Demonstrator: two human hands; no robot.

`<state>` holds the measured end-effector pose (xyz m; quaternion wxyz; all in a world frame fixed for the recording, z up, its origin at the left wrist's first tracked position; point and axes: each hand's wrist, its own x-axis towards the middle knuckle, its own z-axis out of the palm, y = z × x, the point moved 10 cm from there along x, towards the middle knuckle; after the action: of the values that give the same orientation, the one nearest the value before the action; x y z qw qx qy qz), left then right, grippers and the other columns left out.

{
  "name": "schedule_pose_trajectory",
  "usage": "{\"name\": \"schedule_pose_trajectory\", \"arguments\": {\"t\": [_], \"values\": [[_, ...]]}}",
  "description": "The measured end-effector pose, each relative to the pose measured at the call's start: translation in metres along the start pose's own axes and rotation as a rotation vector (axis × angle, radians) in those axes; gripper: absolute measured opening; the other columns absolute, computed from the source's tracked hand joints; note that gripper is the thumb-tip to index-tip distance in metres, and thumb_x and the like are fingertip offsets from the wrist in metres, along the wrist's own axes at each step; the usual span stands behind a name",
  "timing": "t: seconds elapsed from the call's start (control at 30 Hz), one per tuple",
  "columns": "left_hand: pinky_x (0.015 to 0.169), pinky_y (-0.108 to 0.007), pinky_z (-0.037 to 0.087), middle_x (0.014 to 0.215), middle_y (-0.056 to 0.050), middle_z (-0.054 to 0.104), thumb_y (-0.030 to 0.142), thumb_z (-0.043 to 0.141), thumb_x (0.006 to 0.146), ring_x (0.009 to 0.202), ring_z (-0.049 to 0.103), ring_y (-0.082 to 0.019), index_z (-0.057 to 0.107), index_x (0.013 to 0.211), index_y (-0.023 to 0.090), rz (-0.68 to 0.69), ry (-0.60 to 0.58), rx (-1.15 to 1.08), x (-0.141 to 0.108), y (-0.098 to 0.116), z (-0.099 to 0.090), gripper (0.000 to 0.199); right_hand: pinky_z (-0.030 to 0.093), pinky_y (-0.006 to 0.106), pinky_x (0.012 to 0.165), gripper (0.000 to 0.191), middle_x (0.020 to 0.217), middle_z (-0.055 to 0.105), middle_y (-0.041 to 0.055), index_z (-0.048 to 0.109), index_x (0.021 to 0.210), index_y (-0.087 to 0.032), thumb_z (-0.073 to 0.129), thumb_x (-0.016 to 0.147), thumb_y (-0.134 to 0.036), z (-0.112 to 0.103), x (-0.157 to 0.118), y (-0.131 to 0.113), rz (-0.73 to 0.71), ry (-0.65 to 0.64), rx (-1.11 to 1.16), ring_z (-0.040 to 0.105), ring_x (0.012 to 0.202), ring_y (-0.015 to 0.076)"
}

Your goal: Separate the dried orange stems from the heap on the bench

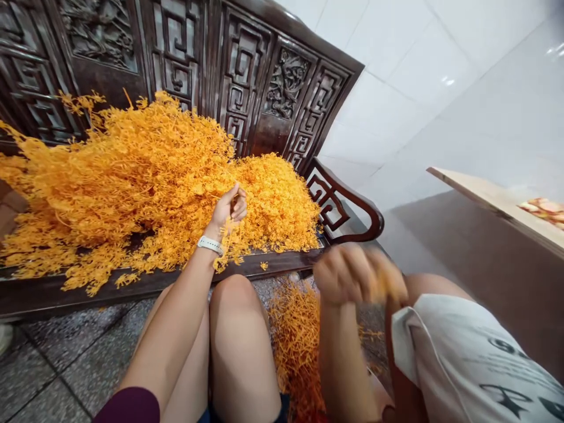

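Left hand (230, 205), with a white watch strap (210, 245) at its wrist, is raised, its fingers (238, 202) curled inward and closed lightly on a few sprigs (233, 218). A heap of dried orange sprigs (145, 176) spreads from nine to one o'clock around that hand, piled on a carved dark wooden bench (132, 288). Right hand (359, 275), blurred, is clenched on a small orange tuft (390, 288). A looser pile of orange sprigs (295, 346) lies at eight o'clock from it, just beside the right knee (235, 305). From that hand, the bench's scrolled arm (339, 202) stands at twelve o'clock, a pale wooden board (497, 200) at two, and a white printed cloth (467, 352) at four.
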<state>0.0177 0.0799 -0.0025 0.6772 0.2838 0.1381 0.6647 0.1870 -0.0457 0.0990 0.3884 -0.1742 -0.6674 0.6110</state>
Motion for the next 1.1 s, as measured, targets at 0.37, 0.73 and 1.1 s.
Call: {"name": "schedule_pose_trajectory", "arguments": {"t": [0.37,0.73,1.1], "values": [[0.043,-0.020,0.030,0.064,0.001,0.053,0.051,0.056,0.102,0.047,0.041,-0.006,0.078,0.102,0.015,-0.078,-0.038,0.107,0.004,-0.028,-0.009,0.043,0.043,0.024,0.061,0.027,0.081,0.066,-0.0010,0.073,0.094,-0.021,0.087,0.072,-0.027,-0.064,-0.001,0.122,0.233,0.726,0.150,0.053,0.067,0.0102],[0.067,-0.021,0.051,0.107,-0.006,0.072,0.010,0.071,0.088,0.079,0.064,-0.012,0.065,0.145,0.033,-0.159,-0.220,0.185,-0.016,-0.041,0.023,0.062,0.050,0.031,0.067,0.050,0.093,0.068,0.0038,0.067,0.095,-0.026,0.060,0.090,-0.075,-0.065,0.009,0.131,0.273,0.650,-0.003,0.063,0.079,0.0175],[0.060,-0.028,0.045,0.073,-0.009,0.072,0.027,0.084,0.078,0.062,0.060,-0.014,0.082,0.080,0.015,-0.085,-0.414,0.809,-0.015,-0.063,0.030,0.012,0.042,0.032,0.069,0.022,0.070,0.056,-0.0016,0.067,0.075,-0.023,0.078,0.085,-0.039,-0.091,-0.007,0.084,-0.049,0.794,-0.495,0.049,0.067,0.0147]]}}
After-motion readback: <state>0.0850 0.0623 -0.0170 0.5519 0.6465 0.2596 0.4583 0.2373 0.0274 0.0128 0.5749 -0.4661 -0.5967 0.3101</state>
